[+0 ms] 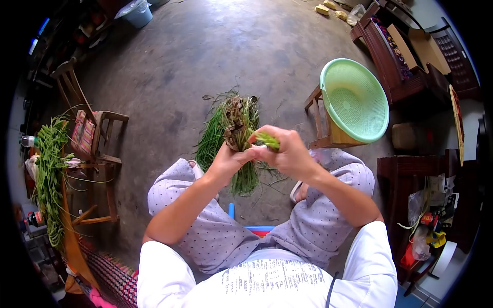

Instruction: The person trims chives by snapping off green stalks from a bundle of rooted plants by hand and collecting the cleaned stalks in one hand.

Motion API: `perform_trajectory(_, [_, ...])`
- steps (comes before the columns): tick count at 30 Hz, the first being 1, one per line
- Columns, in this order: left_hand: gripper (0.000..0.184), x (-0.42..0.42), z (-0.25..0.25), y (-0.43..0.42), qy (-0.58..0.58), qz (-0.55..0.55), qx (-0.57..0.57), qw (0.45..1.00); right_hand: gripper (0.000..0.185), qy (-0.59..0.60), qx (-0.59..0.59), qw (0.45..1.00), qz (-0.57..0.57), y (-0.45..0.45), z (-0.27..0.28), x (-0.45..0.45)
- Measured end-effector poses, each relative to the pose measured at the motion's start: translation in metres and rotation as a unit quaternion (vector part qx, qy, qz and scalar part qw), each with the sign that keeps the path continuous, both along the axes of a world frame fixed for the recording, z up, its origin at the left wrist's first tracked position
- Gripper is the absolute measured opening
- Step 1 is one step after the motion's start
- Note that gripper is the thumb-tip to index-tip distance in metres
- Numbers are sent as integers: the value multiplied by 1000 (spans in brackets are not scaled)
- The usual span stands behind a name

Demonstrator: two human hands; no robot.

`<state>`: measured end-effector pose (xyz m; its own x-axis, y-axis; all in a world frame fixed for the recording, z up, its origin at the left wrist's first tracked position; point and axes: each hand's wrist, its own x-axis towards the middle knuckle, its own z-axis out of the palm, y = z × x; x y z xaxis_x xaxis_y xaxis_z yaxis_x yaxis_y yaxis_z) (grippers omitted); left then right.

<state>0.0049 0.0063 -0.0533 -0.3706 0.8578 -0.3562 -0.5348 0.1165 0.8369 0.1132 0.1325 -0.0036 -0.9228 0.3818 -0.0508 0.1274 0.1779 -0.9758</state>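
My left hand [229, 161] is closed around a bunch with brown, withered leaves [237, 123]; it points away from me. Short light-green stems [268, 140] stick out of my closed right hand [290, 154]. Both hands meet at the fingertips, where something small and white shows between them. Below them, long thin green stalks [209, 137] lie in a heap on the floor, partly hidden by the hands and the brown leaves. Whether the brown leaves are joined to the stems in my right hand, I cannot tell.
A green plastic colander [355, 102] stands on a wooden stool [328, 123] to the right. At left, leafy greens [51, 174] lie along a wooden surface beside a wooden chair [92, 120]. A blue bucket [139, 18] stands at the far left. Wooden furniture lines the right side.
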Motion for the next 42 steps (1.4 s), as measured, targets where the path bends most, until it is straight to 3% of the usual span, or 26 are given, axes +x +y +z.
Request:
perform_trajectory(2, [22, 1, -2, -4, 7, -8, 21, 1000, 12, -23, 94, 995, 15, -5, -4, -2])
perform_trajectory(5, [28, -2, -6, -2, 77, -50, 19, 996, 13, -6, 79, 997, 13, -4, -15, -6])
perform_trajectory(7, [32, -2, 5, -3, 48, -38, 27, 998, 13, -8, 18, 1000, 19, 3, -14, -7])
perform_trajectory(9, [32, -8, 18, -5, -106, -34, 47, 993, 13, 12, -75, 997, 30, 11, -11, -6])
perform_trajectory(11, [30, -14, 21, -7, -140, -49, 69, 987, 16, 2, -152, 987, 52, 20, 8, -3])
perform_trajectory(13, [26, -16, 26, -7, -197, 25, -1, 980, 16, 9, -149, 985, 89, 32, 12, 1])
perform_trajectory(15, [26, -18, 15, -6, -179, 48, -29, 982, 16, 15, -146, 981, 127, 44, 14, 8])
perform_trajectory(17, [27, -22, 8, -7, -83, 85, -95, 988, 13, 109, -319, 929, 153, 55, 17, 15])
perform_trajectory(18, [22, -21, 13, -6, -43, 99, -119, 987, 13, 108, -319, 929, 154, 59, 22, 17])
perform_trajectory(20, [20, -24, 6, -7, 1, 104, -116, 988, 8, 140, -362, 921, 32, 67, 33, 20])
perform_trajectory(22, [19, -27, 7, -7, 77, 98, -96, 988, 9, 135, -355, 925, -5, 75, 35, 20])
perform_trajectory(25, [18, -25, 15, -4, 91, 45, -23, 995, 9, 123, -343, 930, -50, 77, 31, 19])
perform_trajectory(27, [13, -16, 22, -2, 84, 31, -27, 996, 10, 75, -326, 940, -69, 70, 25, 18])
perform_trajectory(30, [21, -9, 23, 0, 58, -20, 30, 998, 11, 50, -326, 941, -74, 57, 23, 11])
perform_trajectory(35, [26, 1, 26, 3, 50, -4, 25, 998, 11, 4, -328, 941, -87, 43, 18, 4])
perform_trajectory(40, [25, 0, 24, 2, 3, 4, 16, 1000, 15, -14, -302, 950, -76, 41, 27, 4])
perform_trajectory(42, [24, -2, 28, 1, -15, 7, 29, 999, 21, -68, -206, 974, 60, 41, 30, 6])
